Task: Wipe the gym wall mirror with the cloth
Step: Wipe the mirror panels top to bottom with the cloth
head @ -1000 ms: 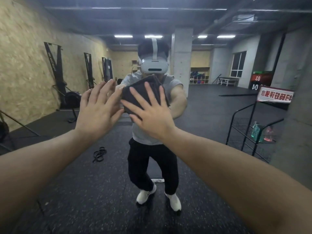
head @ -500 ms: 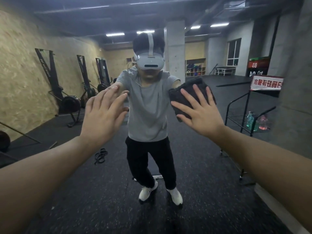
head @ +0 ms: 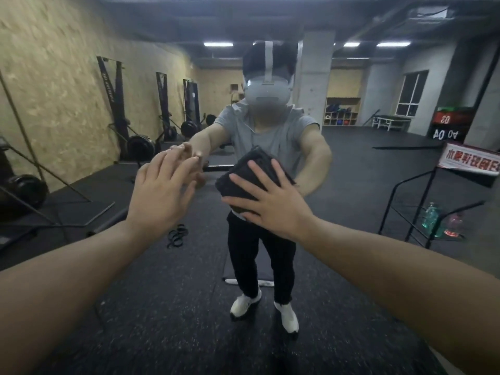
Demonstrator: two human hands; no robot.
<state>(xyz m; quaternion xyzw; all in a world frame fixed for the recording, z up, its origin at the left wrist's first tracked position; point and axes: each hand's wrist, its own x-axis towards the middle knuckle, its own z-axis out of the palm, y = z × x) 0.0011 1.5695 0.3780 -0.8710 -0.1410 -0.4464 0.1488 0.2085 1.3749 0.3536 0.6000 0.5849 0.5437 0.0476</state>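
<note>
The wall mirror (head: 351, 171) fills almost the whole view and reflects the gym and a person with a headset. A folded black cloth (head: 250, 175) lies flat against the glass at the centre. My right hand (head: 270, 204) presses on it with spread, straight fingers. My left hand (head: 162, 193) is held up flat beside it to the left, fingers straight, at the glass where its reflection meets it. It holds nothing.
A grey concrete pillar (head: 481, 239) borders the mirror at the right edge. In the reflection I see a black wire rack (head: 422, 207) with bottles, rowing machines along the wooden wall on the left, and a black band on the dark floor.
My right hand has slid the cloth from the upper right down and left to the centre of the mirror. The left hand stayed flat at about the same spot.
</note>
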